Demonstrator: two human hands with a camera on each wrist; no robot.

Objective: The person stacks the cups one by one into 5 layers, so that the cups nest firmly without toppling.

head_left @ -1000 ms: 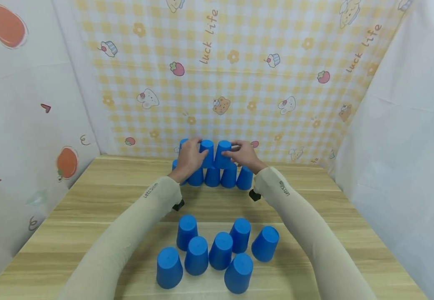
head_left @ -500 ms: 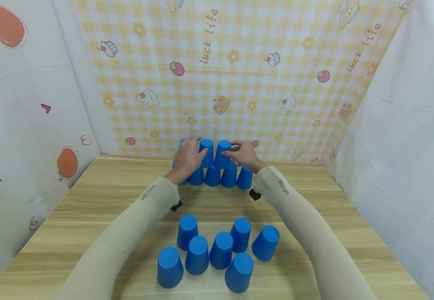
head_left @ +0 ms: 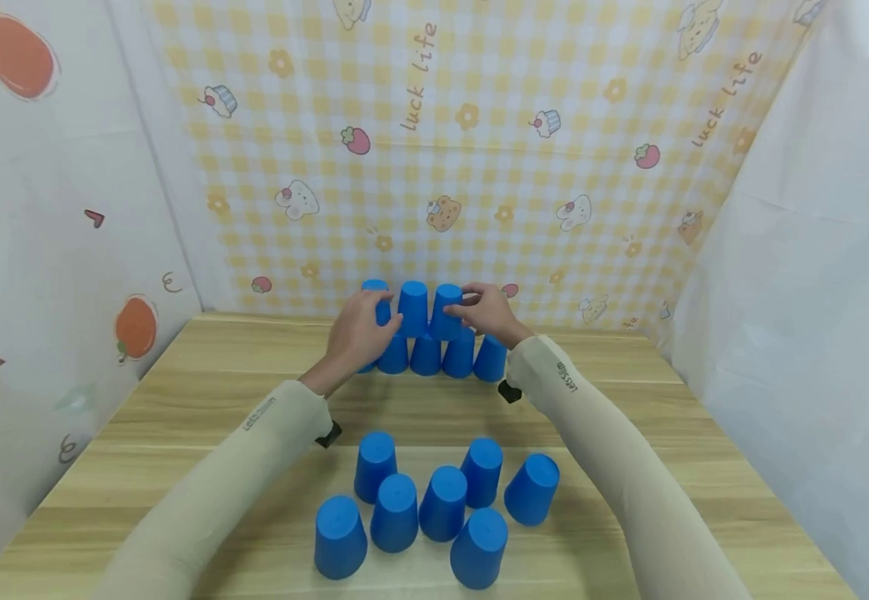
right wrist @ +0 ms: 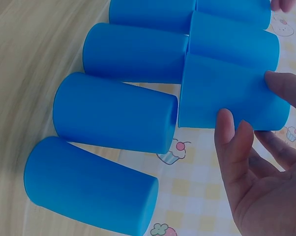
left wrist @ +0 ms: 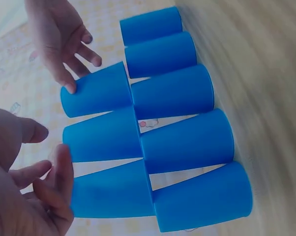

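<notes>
Upside-down blue cups stand in two tiers at the back of the table, with several in the bottom row. Three sit above: a left cup (head_left: 377,286), a middle cup (head_left: 413,308) and a right cup (head_left: 446,315). My right hand (head_left: 490,312) pinches the right upper cup, thumb on its near side; the right wrist view shows fingertips (right wrist: 224,118) against its wall. My left hand (head_left: 359,331) is beside the left upper cup and partly covers it. In the left wrist view, the left fingers are loosely bent at that cup's narrow end, thumb apart from the cups.
Several more upside-down blue cups stand loose nearer the front, among them a front-left cup (head_left: 340,537) and a far-right cup (head_left: 531,490). The wooden table (head_left: 202,400) runs back to a checked curtain (head_left: 479,175). White cloth (head_left: 794,292) hangs at the sides.
My left hand has let go of the middle upper cup and moved left, leaving more of the left upper cup showing. My right hand has kept its place at the right upper cup.
</notes>
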